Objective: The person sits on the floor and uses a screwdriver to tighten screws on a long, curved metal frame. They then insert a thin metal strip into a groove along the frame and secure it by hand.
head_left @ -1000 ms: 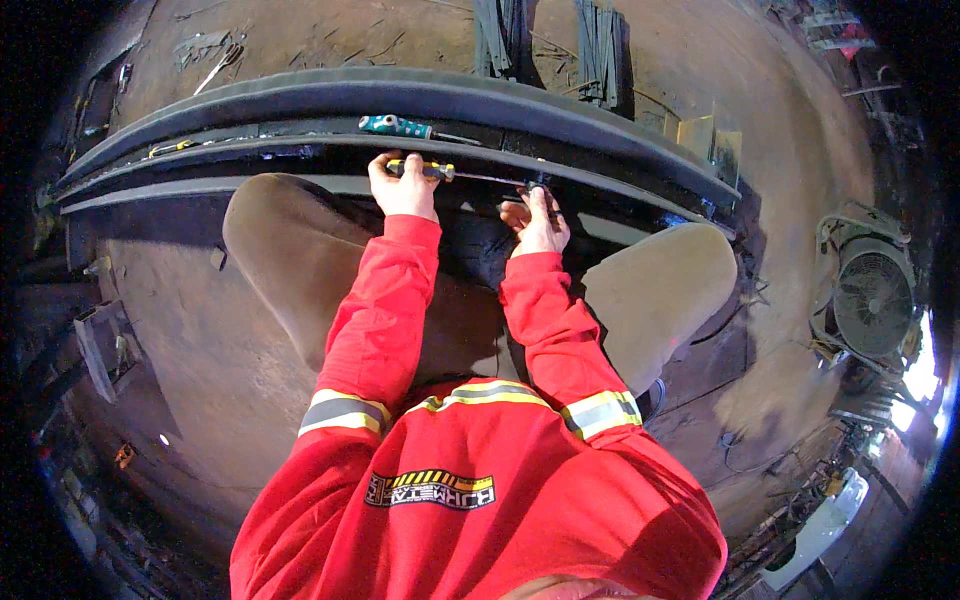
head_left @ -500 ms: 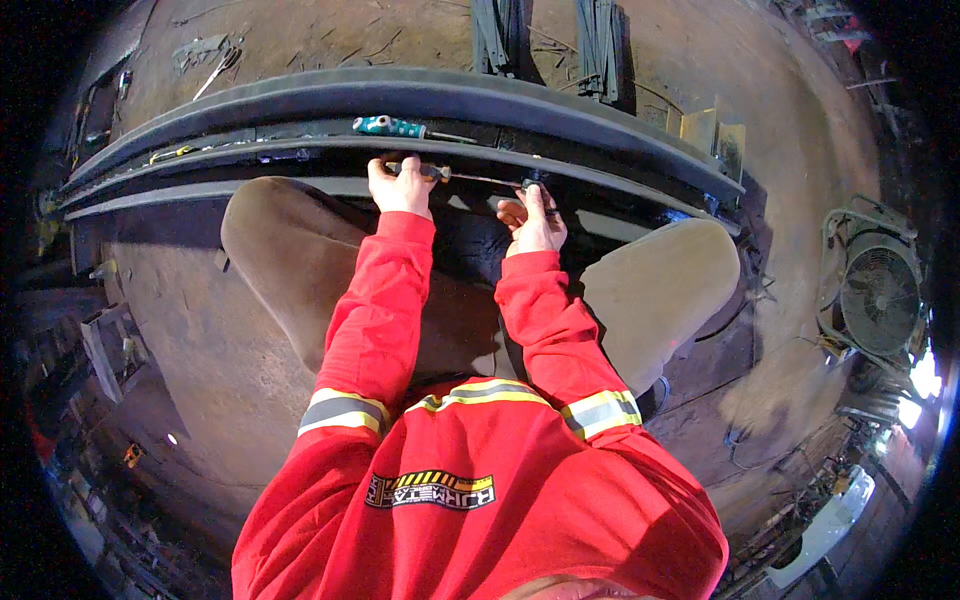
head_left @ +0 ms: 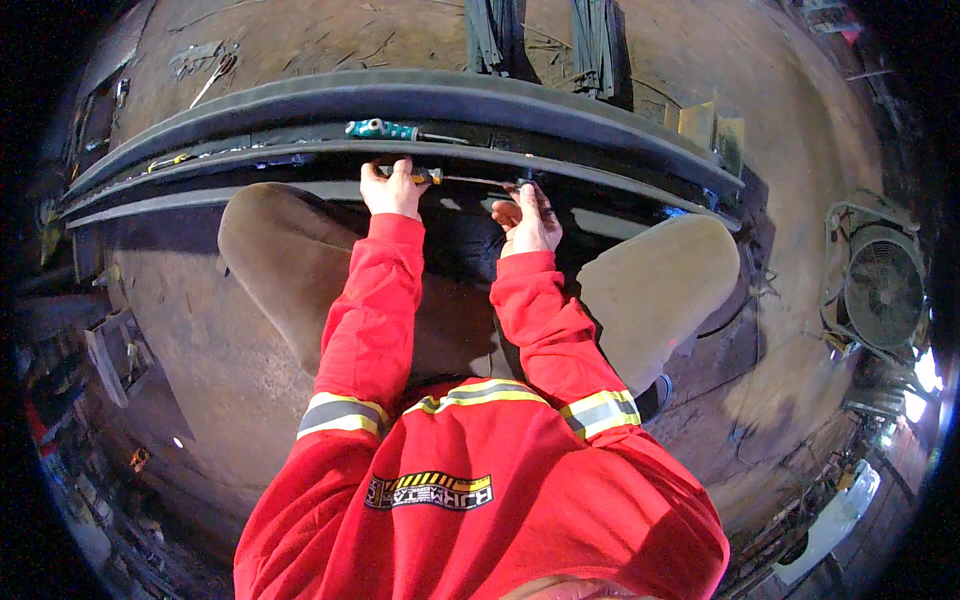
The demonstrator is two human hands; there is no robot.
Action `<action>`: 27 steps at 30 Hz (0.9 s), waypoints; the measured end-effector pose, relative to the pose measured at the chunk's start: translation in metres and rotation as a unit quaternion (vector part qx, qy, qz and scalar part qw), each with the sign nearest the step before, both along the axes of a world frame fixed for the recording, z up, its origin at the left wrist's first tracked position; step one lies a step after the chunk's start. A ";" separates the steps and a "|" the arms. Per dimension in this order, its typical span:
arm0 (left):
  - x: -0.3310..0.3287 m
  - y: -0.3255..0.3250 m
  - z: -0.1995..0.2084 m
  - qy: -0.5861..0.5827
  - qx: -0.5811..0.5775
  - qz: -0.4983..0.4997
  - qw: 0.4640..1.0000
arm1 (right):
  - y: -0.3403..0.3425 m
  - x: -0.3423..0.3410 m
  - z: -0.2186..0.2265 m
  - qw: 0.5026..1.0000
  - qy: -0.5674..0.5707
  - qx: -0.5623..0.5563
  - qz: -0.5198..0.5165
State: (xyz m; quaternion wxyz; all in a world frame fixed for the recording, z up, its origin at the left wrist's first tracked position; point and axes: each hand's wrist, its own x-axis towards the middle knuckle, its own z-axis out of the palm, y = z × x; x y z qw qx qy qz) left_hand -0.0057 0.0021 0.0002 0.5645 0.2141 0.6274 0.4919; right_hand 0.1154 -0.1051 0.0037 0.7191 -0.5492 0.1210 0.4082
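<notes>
My left hand (head_left: pixel 393 189) is closed around the handle of a screwdriver (head_left: pixel 474 181) with yellow and dark colouring. Its thin shaft points right, toward a small dark piece (head_left: pixel 525 184) pinched between the fingertips of my right hand (head_left: pixel 531 222). Whether the tip sits inside that piece or just against it, I cannot tell. Both hands are over the near side of long dark metal beams (head_left: pixel 300 99), between my bent knees. A second screwdriver (head_left: pixel 384 130), teal-handled, lies along the beams just beyond my left hand.
A yellow tool (head_left: pixel 172 160) lies farther left on the beams. Bundles of dark strips (head_left: pixel 493 38) and a scissor-like tool (head_left: pixel 213 80) are on the floor beyond. Angled metal pieces (head_left: pixel 697 122) stand at the far right end. A large fan (head_left: pixel 884 288) stands at the right.
Both hands appear slightly farther left, and the beams and teal screwdriver shift similarly in view. Each hand keeps its grip.
</notes>
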 end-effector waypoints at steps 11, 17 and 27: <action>0.002 0.000 -0.003 0.028 0.004 -0.013 1.000 | -0.001 0.001 -0.003 1.000 0.002 0.015 0.004; 0.004 0.001 0.002 0.052 -0.009 -0.024 0.998 | -0.003 0.000 -0.007 1.000 -0.001 0.026 0.006; -0.008 0.012 -0.020 0.216 -0.026 -0.129 0.967 | 0.000 -0.001 -0.007 1.000 0.001 0.019 0.004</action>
